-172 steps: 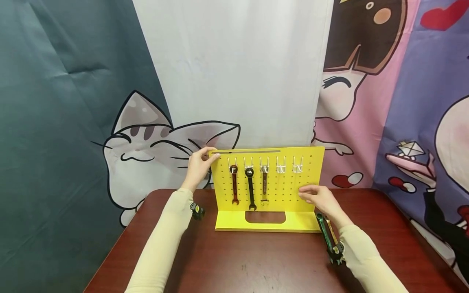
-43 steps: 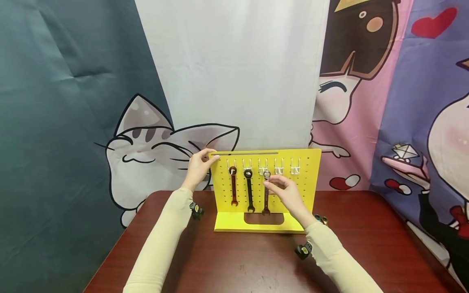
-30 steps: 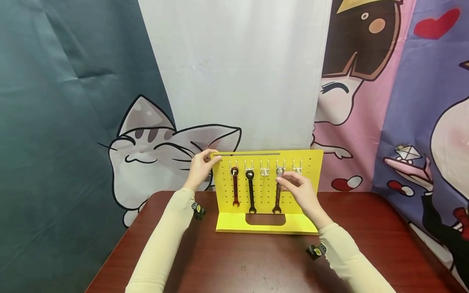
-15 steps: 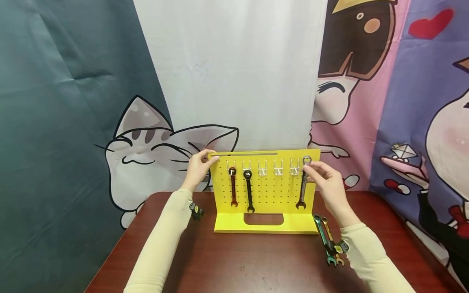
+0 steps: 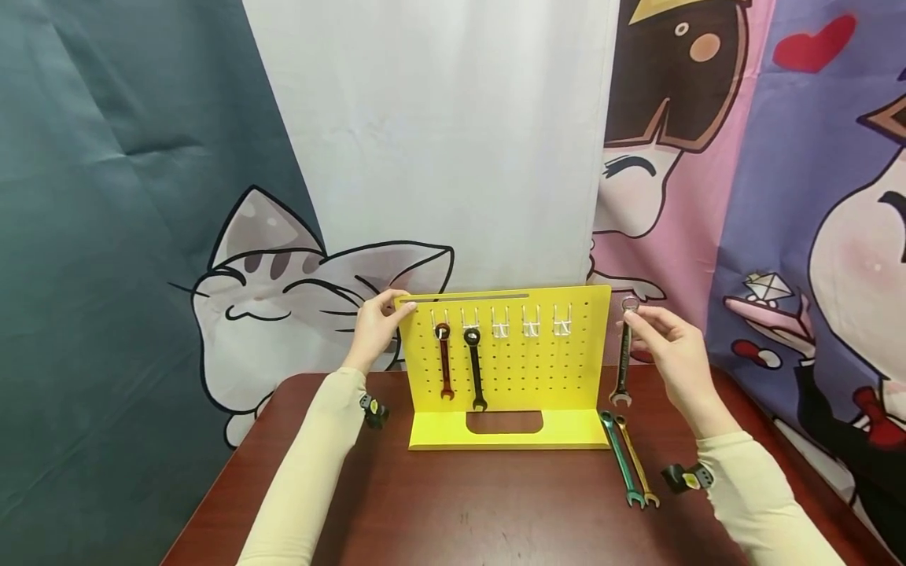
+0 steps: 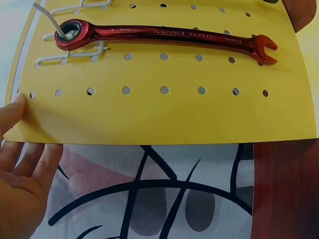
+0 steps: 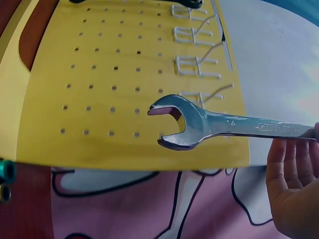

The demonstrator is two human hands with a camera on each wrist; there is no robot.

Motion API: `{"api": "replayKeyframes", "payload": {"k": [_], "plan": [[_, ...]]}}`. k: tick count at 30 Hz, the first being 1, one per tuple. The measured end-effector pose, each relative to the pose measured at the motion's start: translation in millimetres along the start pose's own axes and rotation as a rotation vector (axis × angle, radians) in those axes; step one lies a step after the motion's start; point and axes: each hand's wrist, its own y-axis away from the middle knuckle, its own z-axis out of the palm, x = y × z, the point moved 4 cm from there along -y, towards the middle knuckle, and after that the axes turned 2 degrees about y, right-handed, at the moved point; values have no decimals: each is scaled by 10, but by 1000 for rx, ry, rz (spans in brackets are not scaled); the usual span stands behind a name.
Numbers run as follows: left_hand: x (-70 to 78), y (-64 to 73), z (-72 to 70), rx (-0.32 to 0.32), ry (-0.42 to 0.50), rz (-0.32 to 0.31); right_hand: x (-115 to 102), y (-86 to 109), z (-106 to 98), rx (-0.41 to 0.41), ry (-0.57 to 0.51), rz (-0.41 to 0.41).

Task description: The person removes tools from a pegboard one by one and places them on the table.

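My left hand (image 5: 375,330) grips the upper left corner of a yellow pegboard (image 5: 545,369), thumb in front and fingers behind. In my right hand (image 5: 675,362), a silver combination wrench (image 7: 234,124) is pinched near its ring end. It hangs open end down, just past the board's right edge and apart from it. A red wrench (image 6: 164,35) hangs on the leftmost hook, with a black wrench (image 5: 476,369) on the hook beside it. Three white hooks (image 5: 531,324) to their right carry nothing.
A green wrench (image 5: 623,460) and a gold wrench (image 5: 638,464) lie side by side on the dark red table (image 5: 453,503), by the board's right foot. Behind the table hangs a printed curtain (image 5: 453,141).
My right hand has taken the silver wrench off the third hook and carried it rightward, past the board's edge. My left hand has stayed on the corner.
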Motion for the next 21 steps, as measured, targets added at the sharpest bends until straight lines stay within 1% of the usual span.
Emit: {"api": "replayKeyframes", "payload": {"k": [4, 9, 13, 17, 21], "plan": [[-20, 14, -7, -2, -5, -14, 55, 10, -143, -5, 4, 35], [-17, 4, -9, -7, -8, -7, 198, -4, -320, 16, 57, 116], [-1, -3, -17, -1, -9, -8, 313, -17, -441, 32, 62, 178], [-11, 13, -10, -10, -10, -31, 406, 17, -552, 44, 114, 251], [-12, -6, 5, -11, 3, -22, 515, 40, -649, 35, 206, 313]]}}
